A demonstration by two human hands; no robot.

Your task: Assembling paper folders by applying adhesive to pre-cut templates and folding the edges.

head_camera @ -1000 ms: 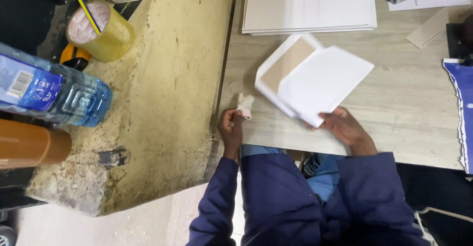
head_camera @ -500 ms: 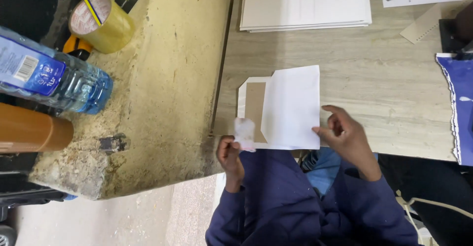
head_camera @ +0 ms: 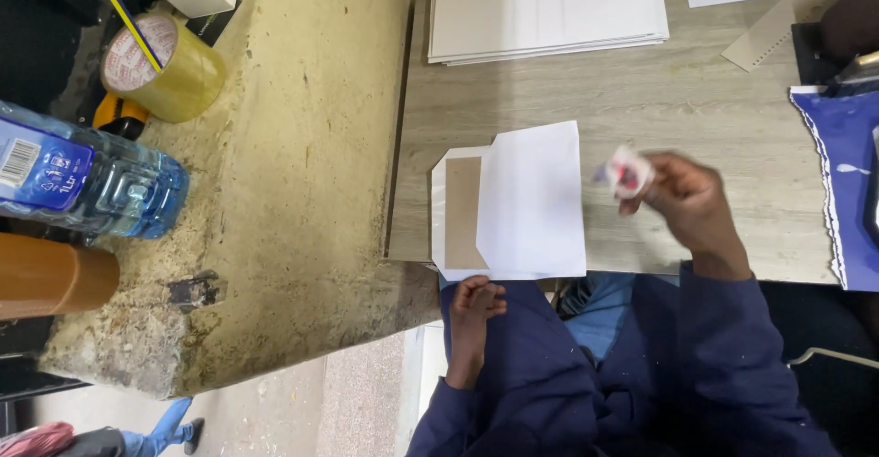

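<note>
Half a second on, the small red-and-white object has passed from the left hand to the right, and the white envelope now lies flat on the grey wood-grain desk, no longer steadied from the right. The right hand, blurred in motion, pinches that small red-and-white item, possibly a glue stick or sticker, between fingertips just right of the envelope. The left hand is loosely curled and holds nothing, its fingertips touching the envelope's near edge.

The envelope sits with its brown inner flap open to the left and its near edge at or slightly over the desk's near rim, so a nudge from either hand could tip it into the person's lap. With only light contact from the left hand, a sweep from the right could skate the paper leftward off the desk's left edge, onto the rough, stained concrete ledge.

Open desk lies to the far side, between the envelope and a stack of white sheets. To the right, a blue bag hems in the working hand. On the ledge, well apart, stand a roll of tape and a plastic water bottle.
</note>
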